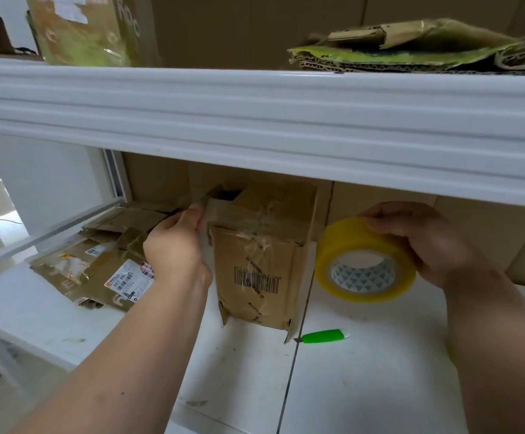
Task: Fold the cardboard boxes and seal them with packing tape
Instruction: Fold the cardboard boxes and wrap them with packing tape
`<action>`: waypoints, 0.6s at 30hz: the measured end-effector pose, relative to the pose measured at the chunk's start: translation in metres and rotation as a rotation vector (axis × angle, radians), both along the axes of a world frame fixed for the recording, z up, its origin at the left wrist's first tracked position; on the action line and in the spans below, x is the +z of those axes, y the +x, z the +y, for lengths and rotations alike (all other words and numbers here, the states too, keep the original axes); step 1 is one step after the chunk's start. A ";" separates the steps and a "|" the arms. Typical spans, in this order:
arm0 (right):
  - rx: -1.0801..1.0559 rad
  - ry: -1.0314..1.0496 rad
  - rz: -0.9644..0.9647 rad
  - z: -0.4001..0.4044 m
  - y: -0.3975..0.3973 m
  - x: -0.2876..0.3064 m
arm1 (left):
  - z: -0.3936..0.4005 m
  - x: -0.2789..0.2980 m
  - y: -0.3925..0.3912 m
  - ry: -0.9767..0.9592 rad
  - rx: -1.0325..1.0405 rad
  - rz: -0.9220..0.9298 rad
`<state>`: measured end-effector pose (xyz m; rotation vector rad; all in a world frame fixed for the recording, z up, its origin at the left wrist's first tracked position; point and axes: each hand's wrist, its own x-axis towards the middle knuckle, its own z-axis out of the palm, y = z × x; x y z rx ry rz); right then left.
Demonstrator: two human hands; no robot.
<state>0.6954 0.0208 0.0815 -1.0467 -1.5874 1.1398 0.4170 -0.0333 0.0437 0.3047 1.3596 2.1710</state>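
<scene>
The worn brown cardboard box stands on the white table, centre, under the shelf. The left hand pinches a flap at its top left corner; the right hand curls round the yellow roll of packing tape, just right of the box. One top corner gapes open, so tape may seal over the gap. Old wrinkled tape could weaken adhesion. The green utility knife lies near.

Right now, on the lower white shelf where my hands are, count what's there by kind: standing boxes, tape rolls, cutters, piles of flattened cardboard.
Standing cardboard box: 1
Yellow tape roll: 1
Green cutter: 1
Pile of flattened cardboard: 1
Total: 4
</scene>
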 end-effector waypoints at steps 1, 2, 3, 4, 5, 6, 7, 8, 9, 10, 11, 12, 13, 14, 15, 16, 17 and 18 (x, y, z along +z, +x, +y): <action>-0.001 -0.006 -0.006 0.003 0.000 -0.002 | 0.000 -0.002 0.000 -0.008 0.001 0.003; -0.002 -0.011 -0.015 0.007 0.001 -0.004 | 0.001 -0.005 0.000 -0.018 0.002 0.005; -0.002 -0.017 -0.030 0.009 0.001 -0.006 | 0.000 -0.007 0.000 -0.031 0.005 0.002; -0.005 -0.026 -0.046 0.012 0.001 -0.008 | 0.001 -0.009 0.000 -0.047 0.007 -0.003; -0.003 -0.036 -0.064 0.013 0.001 -0.010 | 0.001 -0.011 0.001 -0.063 0.009 -0.008; 0.000 -0.047 -0.081 0.015 0.001 -0.013 | 0.001 -0.013 0.001 -0.080 0.009 -0.016; 0.006 -0.058 -0.093 0.016 0.001 -0.016 | 0.001 -0.015 0.002 -0.096 0.008 -0.025; 0.013 -0.068 -0.104 0.016 0.000 -0.019 | 0.002 -0.016 0.001 -0.110 0.006 -0.034; 0.021 -0.072 -0.119 0.016 -0.001 -0.022 | 0.003 -0.017 0.001 -0.126 0.000 -0.041; 0.028 -0.071 -0.139 0.016 -0.003 -0.025 | 0.003 -0.018 0.000 -0.144 -0.010 -0.045; 0.034 -0.065 -0.163 0.016 -0.005 -0.028 | 0.004 -0.019 -0.001 -0.162 -0.019 -0.043; 0.036 -0.058 -0.187 0.015 -0.008 -0.032 | 0.004 -0.021 -0.001 -0.179 -0.026 -0.037; 0.037 -0.056 -0.209 0.014 -0.012 -0.035 | 0.004 -0.023 -0.002 -0.195 -0.033 -0.022; 0.040 -0.058 -0.227 0.012 -0.016 -0.037 | 0.004 -0.025 -0.002 -0.208 -0.042 -0.004; 0.044 -0.061 -0.237 0.011 -0.019 -0.039 | 0.005 -0.027 -0.002 -0.215 -0.054 0.010; 0.049 -0.064 -0.244 0.011 -0.022 -0.040 | 0.005 -0.027 -0.002 -0.218 -0.071 0.016; 0.048 -0.061 -0.253 0.010 -0.024 -0.040 | 0.005 -0.026 -0.003 -0.222 -0.092 0.020; 0.046 -0.054 -0.267 0.011 -0.025 -0.041 | 0.005 -0.024 -0.003 -0.233 -0.113 0.021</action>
